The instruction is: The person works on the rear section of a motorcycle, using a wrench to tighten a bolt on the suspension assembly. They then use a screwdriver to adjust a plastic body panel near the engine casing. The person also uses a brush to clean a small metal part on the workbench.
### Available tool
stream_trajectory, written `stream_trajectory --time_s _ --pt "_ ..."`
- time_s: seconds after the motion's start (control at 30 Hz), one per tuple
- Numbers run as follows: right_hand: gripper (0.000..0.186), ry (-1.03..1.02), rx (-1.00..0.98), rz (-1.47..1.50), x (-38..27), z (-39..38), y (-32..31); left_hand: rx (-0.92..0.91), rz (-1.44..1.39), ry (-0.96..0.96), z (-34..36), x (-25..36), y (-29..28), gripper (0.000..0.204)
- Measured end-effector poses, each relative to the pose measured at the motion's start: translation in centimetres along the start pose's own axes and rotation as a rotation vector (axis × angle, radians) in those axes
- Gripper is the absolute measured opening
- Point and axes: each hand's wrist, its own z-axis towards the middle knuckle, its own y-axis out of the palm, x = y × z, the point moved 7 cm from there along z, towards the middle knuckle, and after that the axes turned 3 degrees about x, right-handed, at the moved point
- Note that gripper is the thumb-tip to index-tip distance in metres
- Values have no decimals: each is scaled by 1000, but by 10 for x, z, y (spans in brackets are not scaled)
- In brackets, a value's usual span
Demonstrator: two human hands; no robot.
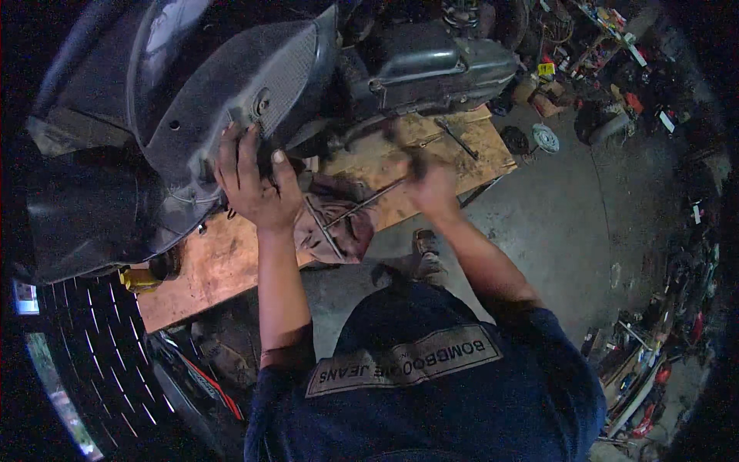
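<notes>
Fingers (249, 158) spread, left grip (262, 196) rests on panel (223, 96)

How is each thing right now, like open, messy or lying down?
Left hand: open, fingers spread on the dark panel
Right hand: blurred, grip unclear
T-handled tool: shaft reaching toward the right hand
Cloth: crumpled, on the wooden bench
Wooden bench: stained
Thin metal tool: lying on the wooden bench

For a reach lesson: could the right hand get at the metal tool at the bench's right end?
Probably yes: the metal tool lies uncovered near the right hand, though blur hides whether its grip is free.
</notes>
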Motion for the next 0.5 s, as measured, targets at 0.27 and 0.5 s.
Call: stream_trajectory --time_s 0.27,0.5 --pt "27 372 238 722 -24 -27 -31 40 -14 -42 -2 0 5 38" --pt "21 -51 161 592 -57 -27 -53 43 -26 -37 -6 -6 3 39"
